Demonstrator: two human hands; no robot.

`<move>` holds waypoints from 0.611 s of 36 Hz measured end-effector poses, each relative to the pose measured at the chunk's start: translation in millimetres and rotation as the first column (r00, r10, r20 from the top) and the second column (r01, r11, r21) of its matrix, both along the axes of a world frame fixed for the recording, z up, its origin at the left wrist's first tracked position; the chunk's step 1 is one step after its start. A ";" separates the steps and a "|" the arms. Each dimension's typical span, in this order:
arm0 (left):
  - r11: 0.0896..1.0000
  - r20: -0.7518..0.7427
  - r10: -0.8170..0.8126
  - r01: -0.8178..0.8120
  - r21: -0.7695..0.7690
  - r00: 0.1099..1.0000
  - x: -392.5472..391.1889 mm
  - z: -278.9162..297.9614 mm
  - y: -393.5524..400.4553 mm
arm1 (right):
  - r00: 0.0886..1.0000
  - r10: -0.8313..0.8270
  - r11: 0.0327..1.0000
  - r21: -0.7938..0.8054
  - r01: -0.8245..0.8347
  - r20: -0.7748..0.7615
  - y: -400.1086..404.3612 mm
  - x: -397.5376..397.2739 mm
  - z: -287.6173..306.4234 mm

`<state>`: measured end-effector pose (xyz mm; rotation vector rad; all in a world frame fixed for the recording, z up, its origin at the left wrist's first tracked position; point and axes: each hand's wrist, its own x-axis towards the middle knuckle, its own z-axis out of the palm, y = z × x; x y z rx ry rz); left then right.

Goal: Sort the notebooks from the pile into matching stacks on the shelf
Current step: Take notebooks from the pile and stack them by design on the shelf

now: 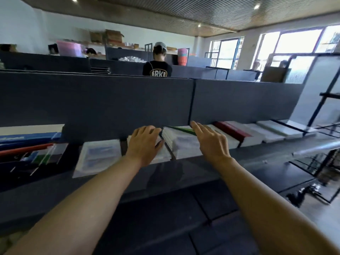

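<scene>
Both my arms reach forward to a dark shelf [211,162] lined with notebook stacks. My left hand [143,142] rests with loosely curved fingers over a pale stack, its fingertips at the left edge of the green-topped stack [182,140]. My right hand [211,140] lies over the right side of that same stack, fingers spread and nearly straight. A wrapped pale stack [97,157] lies to the left. A red-spined stack [237,133] and white stacks [272,131] follow to the right. The picture is blurred by motion.
A tall dark divider panel [128,102] rises behind the shelf. Blue, red and green packs [31,144] sit at the far left. Black wire racks [316,162] stand at the right. A person in a black shirt [158,69] stands beyond the divider.
</scene>
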<state>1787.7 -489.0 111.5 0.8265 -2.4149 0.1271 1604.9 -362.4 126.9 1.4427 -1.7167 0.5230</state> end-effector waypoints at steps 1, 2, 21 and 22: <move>1.000 0.003 -0.018 0.018 0.001 1.000 -14.3 -3.0 8.5 | 1.000 -0.009 1.000 -0.005 0.009 0.014 10.3 -12.5 -0.2; 0.999 0.005 -0.037 0.037 0.005 0.999 -28.2 -5.9 16.8 | 0.999 -0.025 1.000 -0.005 0.025 0.031 20.3 -23.2 0.2; 0.998 0.116 -0.010 0.004 0.056 0.993 -149.9 -18.3 38.1 | 0.981 -0.173 0.976 0.148 0.160 0.082 31.0 -136.7 -14.2; 0.998 0.123 -0.004 -0.004 0.065 0.992 -154.6 -17.8 33.9 | 0.977 -0.198 0.963 0.200 0.178 0.084 25.7 -137.7 -14.5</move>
